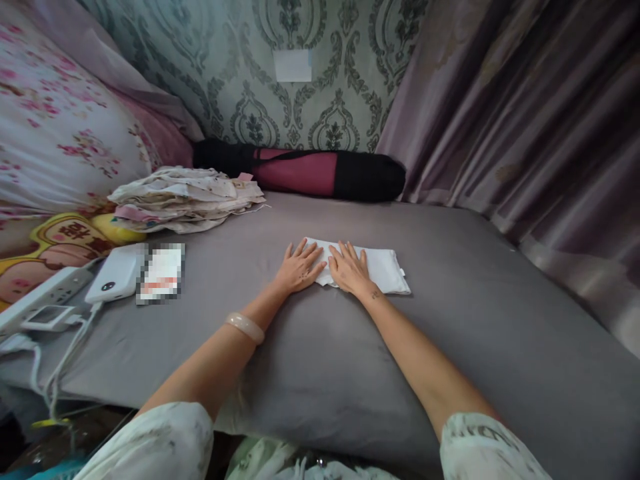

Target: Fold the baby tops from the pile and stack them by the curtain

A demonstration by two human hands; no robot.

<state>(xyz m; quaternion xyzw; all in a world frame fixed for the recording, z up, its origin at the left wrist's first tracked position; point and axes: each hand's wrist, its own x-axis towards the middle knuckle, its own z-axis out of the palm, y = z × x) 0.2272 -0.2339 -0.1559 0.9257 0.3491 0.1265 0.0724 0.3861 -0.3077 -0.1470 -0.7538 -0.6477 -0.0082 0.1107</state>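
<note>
A folded white cloth (385, 270) lies flat on the grey sheet (320, 353), with a small tag at its right edge. My left hand (300, 268) rests palm down on the cloth's left end, fingers spread. Just to the right, my right hand (349, 268) also presses flat on the cloth, its fingers stretched out. Part of the cloth is hidden under both hands. A pale bangle (245, 328) circles my left forearm.
At the left are a pile of folded fabric (187, 200), a white power bank (117, 273), a power strip (45, 303) with cables, and a blurred card (163, 273). A black and red long bag (300, 172) lies along the wall. Curtains (500, 113) hang at the right.
</note>
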